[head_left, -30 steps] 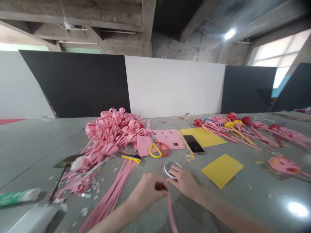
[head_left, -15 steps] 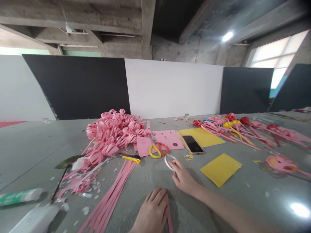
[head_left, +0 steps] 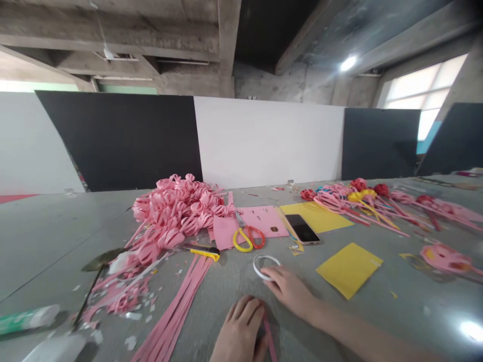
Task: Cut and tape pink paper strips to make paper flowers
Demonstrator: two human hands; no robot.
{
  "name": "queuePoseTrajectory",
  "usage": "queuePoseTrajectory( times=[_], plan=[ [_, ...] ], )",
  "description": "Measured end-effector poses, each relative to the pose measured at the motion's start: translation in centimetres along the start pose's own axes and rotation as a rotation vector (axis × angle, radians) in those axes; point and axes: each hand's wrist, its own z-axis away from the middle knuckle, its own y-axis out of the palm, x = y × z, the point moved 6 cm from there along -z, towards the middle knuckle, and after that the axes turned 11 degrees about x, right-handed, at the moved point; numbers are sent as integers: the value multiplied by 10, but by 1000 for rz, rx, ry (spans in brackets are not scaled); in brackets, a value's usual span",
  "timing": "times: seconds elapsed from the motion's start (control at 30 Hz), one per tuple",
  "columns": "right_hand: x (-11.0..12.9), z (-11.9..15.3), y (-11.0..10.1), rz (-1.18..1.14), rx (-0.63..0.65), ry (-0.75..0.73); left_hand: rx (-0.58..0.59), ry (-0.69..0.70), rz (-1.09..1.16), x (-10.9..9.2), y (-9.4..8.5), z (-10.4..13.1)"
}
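Observation:
My right hand [head_left: 289, 289] has its fingertips at the lower right edge of a white tape ring [head_left: 259, 273], which lies nearly flat on the grey table. Below it, my left hand [head_left: 241, 329] is palm down with bent fingers, over one end of a narrow pink paper strip [head_left: 270, 339]. The thumb is partly tucked beneath the hand. To the left lies a bundle of loose pink strips [head_left: 181, 304], with a yellow and black cutter [head_left: 204, 251] at its top end. Scissors [head_left: 249, 237] with yellow and red handles rest on pink paper [head_left: 266, 221].
A heap of looped pink paper [head_left: 177, 206] stands at the back left. A phone [head_left: 302, 229] and yellow paper sheets [head_left: 350, 270] lie right of centre. Further right are coloured paper flowers [head_left: 360, 191]. A glue tube [head_left: 28, 319] and paper scraps lie at the left.
The tape ring has gone from tilted to nearly flat beside my right fingertips. My left thumb now shows beneath the hand. The view has shifted slightly.

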Motion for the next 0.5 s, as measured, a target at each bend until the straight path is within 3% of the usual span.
queuePoseTrajectory(
  times=[0.1, 0.33, 0.5],
  plan=[
    [3, 3, -1, -57, 9, -32, -32, -30, 134, 2, -6, 2],
    [6, 7, 0, -142, 9, -91, -255, -201, 542, 18, -24, 6],
    [18, 11, 4, -39, 19, -244, -229, -200, 529, 22, -18, 4]
  ],
)
